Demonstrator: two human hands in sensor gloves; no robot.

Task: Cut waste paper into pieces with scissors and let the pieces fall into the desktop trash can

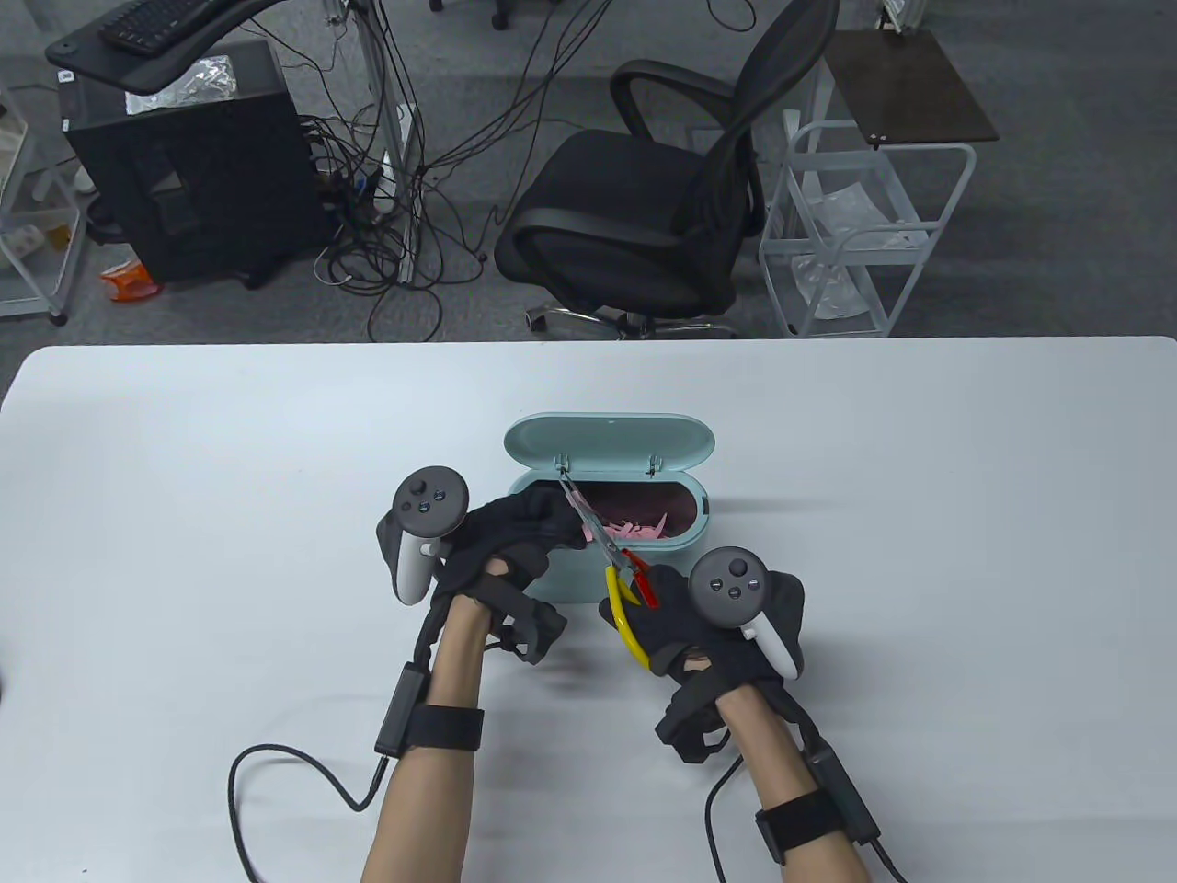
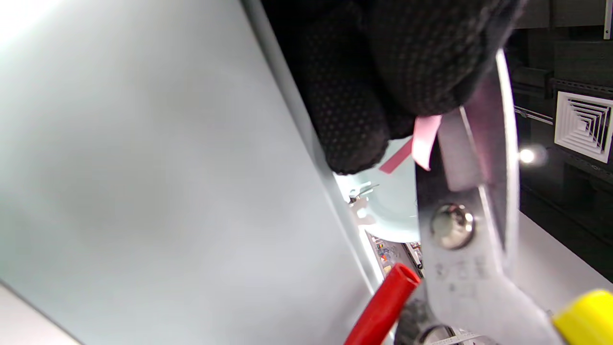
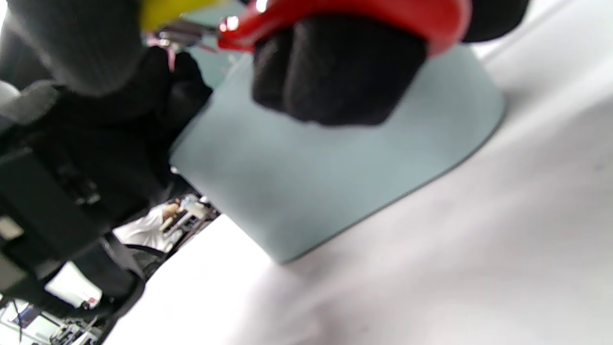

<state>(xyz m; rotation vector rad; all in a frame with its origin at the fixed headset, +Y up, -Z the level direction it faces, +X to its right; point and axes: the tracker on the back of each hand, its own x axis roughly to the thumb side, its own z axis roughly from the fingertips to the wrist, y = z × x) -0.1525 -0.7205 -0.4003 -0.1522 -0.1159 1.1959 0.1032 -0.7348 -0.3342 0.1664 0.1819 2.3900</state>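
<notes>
A small pale-green trash can stands near the middle of the white desk, its lid swung open and back. Inside it lies a heap of pink paper pieces, so a good share of the cutting looks done.

The left hand sits at the can's left front corner, over the rim. In the left wrist view its fingers pinch a small remnant of pink paper, only a short strip of which shows past the glove. How much more paper is hidden inside the grip cannot be told.

The right hand is just in front of the can, toward its right side, with its fingers curled through the red and yellow handles of the scissors. The blades reach from there up and across the can's opening toward the hinge of the lid. The strip lies right against the blades close to the pivot; whether the blades are parted or closed on it is not clear from any view.

By my reading, the task is late in its course: most of the sheet is already in the can as scraps, and what remains is to snip the last held bit over the opening and let it drop in. No scraps show on the desk around the can.
</notes>
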